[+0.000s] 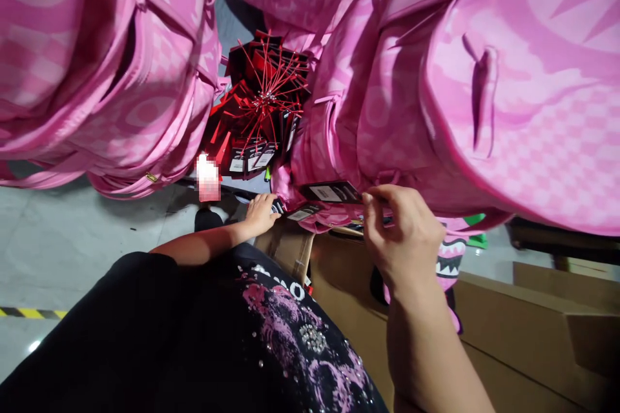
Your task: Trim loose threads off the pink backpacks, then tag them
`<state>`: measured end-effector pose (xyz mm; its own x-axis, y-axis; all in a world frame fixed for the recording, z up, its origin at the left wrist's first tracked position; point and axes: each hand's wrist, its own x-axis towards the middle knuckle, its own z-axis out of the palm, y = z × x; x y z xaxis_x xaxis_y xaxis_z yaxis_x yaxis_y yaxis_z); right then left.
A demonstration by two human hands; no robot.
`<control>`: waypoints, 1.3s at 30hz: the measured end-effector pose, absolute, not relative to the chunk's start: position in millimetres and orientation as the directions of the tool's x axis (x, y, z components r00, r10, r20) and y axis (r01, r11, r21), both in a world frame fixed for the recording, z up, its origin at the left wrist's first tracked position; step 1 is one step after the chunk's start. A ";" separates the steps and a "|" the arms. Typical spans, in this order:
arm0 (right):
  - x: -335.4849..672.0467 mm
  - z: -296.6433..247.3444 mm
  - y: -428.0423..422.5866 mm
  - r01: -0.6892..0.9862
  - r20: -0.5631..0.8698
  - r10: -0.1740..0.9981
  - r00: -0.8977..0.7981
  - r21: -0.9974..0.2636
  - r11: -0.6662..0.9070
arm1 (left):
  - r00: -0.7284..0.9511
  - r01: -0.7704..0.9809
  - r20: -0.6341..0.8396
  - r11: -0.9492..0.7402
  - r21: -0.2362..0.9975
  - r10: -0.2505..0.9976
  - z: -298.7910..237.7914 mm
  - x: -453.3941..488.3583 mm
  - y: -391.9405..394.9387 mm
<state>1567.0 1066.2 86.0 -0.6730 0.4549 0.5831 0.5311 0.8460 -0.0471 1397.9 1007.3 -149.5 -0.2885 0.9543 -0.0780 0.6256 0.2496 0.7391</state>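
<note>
A big pink patterned backpack [484,90] fills the upper right. My right hand [402,232] is under its lower edge, fingers pinched together at the bag's bottom next to a black hang tag [329,193] with a white label. My left hand [260,214] reaches further in, fingers curled on another black hang tag [303,212] that lies at the bag's base. What the right fingers pinch is too small to name.
A second pink backpack [106,71] fills the upper left. Between the bags lies a bundle of red-and-black tags with red strings [261,110]. Brown cardboard boxes [523,335] stand below right. Grey floor with a yellow-black stripe [29,313] lies left.
</note>
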 end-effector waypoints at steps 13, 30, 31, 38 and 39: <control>1520.7 35.8 1055.1 0.414 0.463 0.476 -0.748 -0.235 0.879 | -0.700 0.533 0.315 0.175 0.828 0.641 -65.1 1281.1 1027.0; 1322.6 -2.7 1121.4 0.802 0.035 0.905 -0.425 -0.449 0.394 | -0.536 0.698 0.318 0.198 0.688 0.782 14.2 1233.9 1103.7; 1324.7 -2.8 1121.2 0.794 0.053 0.905 -0.423 -0.459 0.398 | -0.549 0.683 0.311 0.201 0.703 0.776 14.9 1231.3 1106.5; 1367.2 -29.3 1094.4 0.584 -0.150 0.870 -0.470 -0.792 0.179 | -0.605 0.597 0.238 0.235 0.768 0.760 31.6 1213.5 1138.5; 1374.6 -30.7 1085.9 0.528 -0.109 0.888 -0.446 -0.834 0.163 | -0.615 0.589 0.241 0.234 0.773 0.751 34.8 1215.3 1138.6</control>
